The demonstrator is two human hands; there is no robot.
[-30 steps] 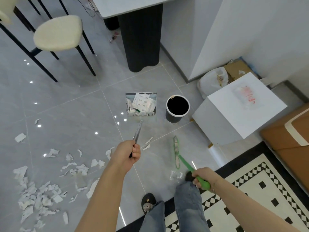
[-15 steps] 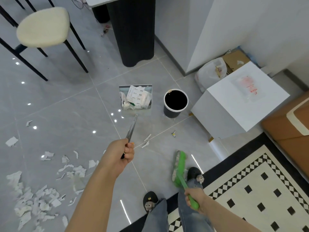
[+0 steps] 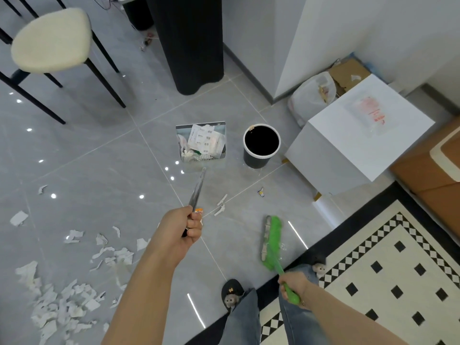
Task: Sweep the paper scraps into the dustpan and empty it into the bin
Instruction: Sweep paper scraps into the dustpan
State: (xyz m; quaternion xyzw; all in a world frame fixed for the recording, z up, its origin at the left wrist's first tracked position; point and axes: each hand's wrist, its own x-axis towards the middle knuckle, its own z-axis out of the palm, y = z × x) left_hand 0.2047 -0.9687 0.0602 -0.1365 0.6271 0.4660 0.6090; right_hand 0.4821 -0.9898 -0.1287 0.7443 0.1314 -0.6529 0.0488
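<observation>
My left hand (image 3: 185, 229) grips the long metal handle of a dustpan (image 3: 201, 157), which sits ahead on the grey floor, filled with white paper and packets. Just to its right stands a round black bin (image 3: 261, 159) with a white rim, open and dark inside. My right hand (image 3: 293, 286) holds a green broom (image 3: 270, 241) by its handle, its head low over the floor near my feet. Several torn paper scraps (image 3: 59, 302) lie scattered at the lower left, and two scraps (image 3: 220, 206) lie between the dustpan and me.
A white box-shaped table (image 3: 358, 135) stands right of the bin, with a plastic bag (image 3: 312, 98) and a cardboard box behind it. A black pedestal (image 3: 191, 41) and a cream stool (image 3: 49, 38) stand further back. A checkered rug (image 3: 385, 282) lies at the lower right.
The broom has swung from pointing ahead on the floor to being drawn back beside my right foot. The dustpan stays on the floor next to the bin.
</observation>
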